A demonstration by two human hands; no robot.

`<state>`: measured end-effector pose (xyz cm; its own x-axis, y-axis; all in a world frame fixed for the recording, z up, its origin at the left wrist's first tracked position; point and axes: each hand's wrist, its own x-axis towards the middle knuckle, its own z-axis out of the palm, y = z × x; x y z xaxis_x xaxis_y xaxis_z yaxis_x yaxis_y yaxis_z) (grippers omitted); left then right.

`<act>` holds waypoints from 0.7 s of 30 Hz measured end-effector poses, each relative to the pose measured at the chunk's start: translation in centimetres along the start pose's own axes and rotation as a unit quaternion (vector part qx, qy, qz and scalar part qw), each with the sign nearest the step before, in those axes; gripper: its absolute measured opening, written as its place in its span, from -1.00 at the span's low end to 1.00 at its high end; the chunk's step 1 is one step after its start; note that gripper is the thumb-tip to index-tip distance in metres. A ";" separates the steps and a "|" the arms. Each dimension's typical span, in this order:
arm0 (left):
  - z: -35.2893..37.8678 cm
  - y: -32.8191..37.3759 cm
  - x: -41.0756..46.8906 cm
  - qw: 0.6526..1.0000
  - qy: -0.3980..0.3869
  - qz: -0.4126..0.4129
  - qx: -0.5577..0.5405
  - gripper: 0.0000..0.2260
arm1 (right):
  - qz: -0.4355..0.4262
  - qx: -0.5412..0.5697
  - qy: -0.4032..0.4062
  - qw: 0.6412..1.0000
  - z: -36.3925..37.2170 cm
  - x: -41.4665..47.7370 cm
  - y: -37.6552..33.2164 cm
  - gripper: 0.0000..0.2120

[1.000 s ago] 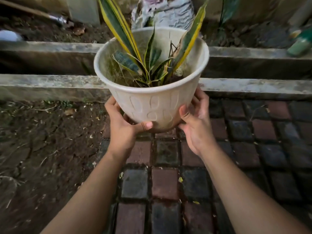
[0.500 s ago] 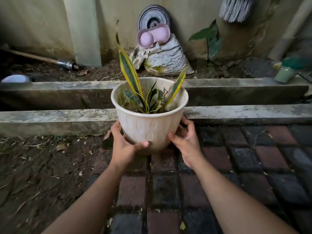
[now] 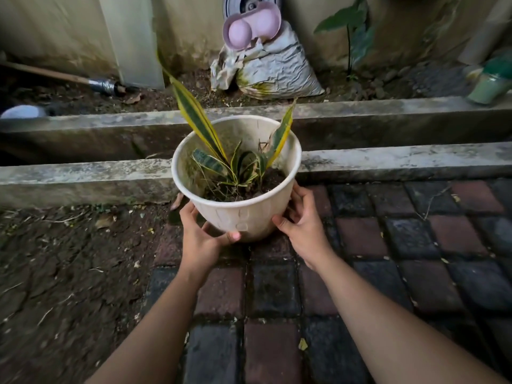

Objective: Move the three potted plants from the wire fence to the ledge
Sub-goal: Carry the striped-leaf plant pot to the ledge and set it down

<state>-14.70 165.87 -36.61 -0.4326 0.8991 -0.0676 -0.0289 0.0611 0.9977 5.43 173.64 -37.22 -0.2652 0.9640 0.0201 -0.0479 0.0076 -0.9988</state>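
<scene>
A cream plastic pot (image 3: 243, 214) holding a snake plant (image 3: 219, 151) with yellow-edged leaves is in the middle of the view. My left hand (image 3: 203, 236) grips its lower left side and my right hand (image 3: 300, 225) grips its lower right side. The pot's base is low over the brick paving, just in front of the near concrete ledge (image 3: 388, 159); I cannot tell whether it touches the ground. No wire fence or other potted plants show.
A second concrete ledge (image 3: 374, 109) runs behind a gap. Beyond it lie a crumpled sack (image 3: 277, 70), a pink container (image 3: 249, 27), a tool handle (image 3: 69, 77) and a green cup (image 3: 490, 84) at right. Bare soil (image 3: 69, 273) lies left of the red and dark pavers (image 3: 388, 259).
The pot has come down from chest height toward the paving by the near ledge, with both hands still on it. The view has tilted up, showing more of the wall.
</scene>
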 end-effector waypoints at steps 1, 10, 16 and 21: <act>-0.5 0.0 0.1 1.000 0.000 -0.004 -0.018 -0.02 | -0.001 -0.002 0.000 1.000 -0.1 -0.2 -0.2 -0.29; -3.9 8.2 3.2 0.997 -0.040 0.040 -0.052 -0.65 | -0.035 0.092 0.035 0.995 0.7 -0.8 -5.3 -0.22; -1.8 7.9 3.4 0.999 0.010 0.036 0.027 -0.59 | -0.044 -0.031 0.042 0.998 2.4 0.0 -5.5 -0.18; -0.8 7.4 2.4 0.994 0.080 0.075 0.028 -0.65 | -0.014 -0.056 0.034 0.998 1.6 1.0 -6.4 -0.24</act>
<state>-16.68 168.08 -29.40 -0.5660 0.8197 0.0879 0.0949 -0.0411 0.9946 3.90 174.15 -30.75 -0.1989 0.9788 0.0486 0.0537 0.0604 -0.9967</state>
